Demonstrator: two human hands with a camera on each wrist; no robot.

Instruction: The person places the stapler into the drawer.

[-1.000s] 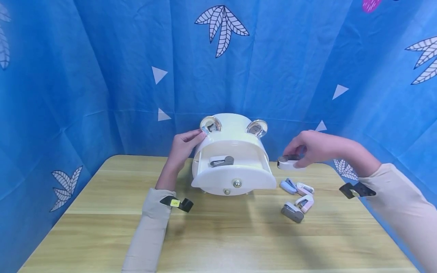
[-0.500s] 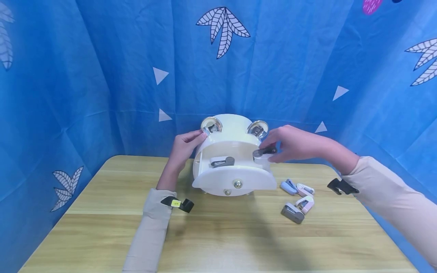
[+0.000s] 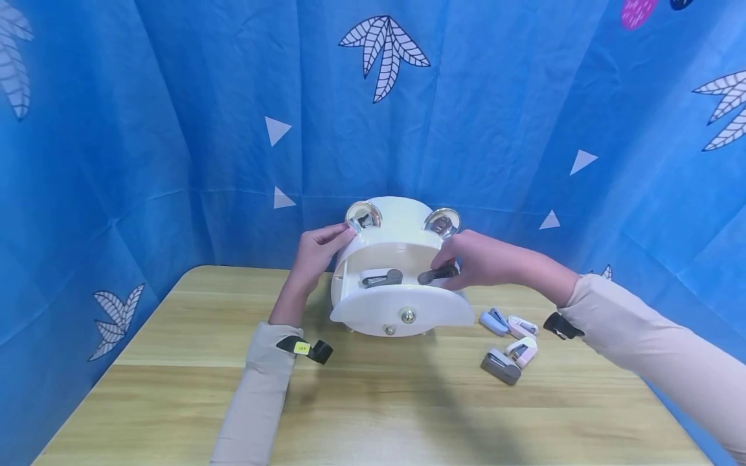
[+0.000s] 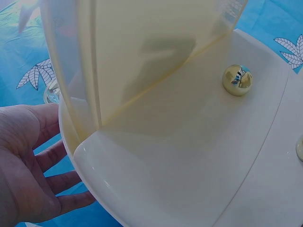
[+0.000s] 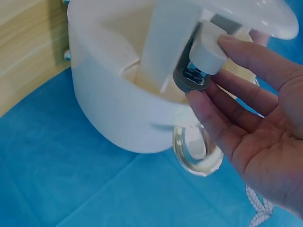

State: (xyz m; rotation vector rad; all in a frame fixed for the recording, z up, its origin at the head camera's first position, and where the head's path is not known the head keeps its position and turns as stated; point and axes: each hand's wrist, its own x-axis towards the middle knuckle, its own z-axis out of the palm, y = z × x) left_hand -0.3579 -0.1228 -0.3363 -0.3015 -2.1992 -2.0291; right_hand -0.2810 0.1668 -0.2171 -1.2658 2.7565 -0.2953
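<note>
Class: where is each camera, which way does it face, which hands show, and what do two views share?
Head: on the head, facing forward and down at the white box; left hand, right hand and sleeves show.
Left wrist: on that wrist, facing the drawer front; left hand shows.
Right wrist: on that wrist, facing the held stapler; right hand shows.
Shared: head and right-wrist views both show that stapler.

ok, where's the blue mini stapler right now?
Head view: the blue mini stapler lies on the wooden table, right of the white drawer organizer, just left of a white-and-pink stapler and beyond the dark-grey one.
</note>
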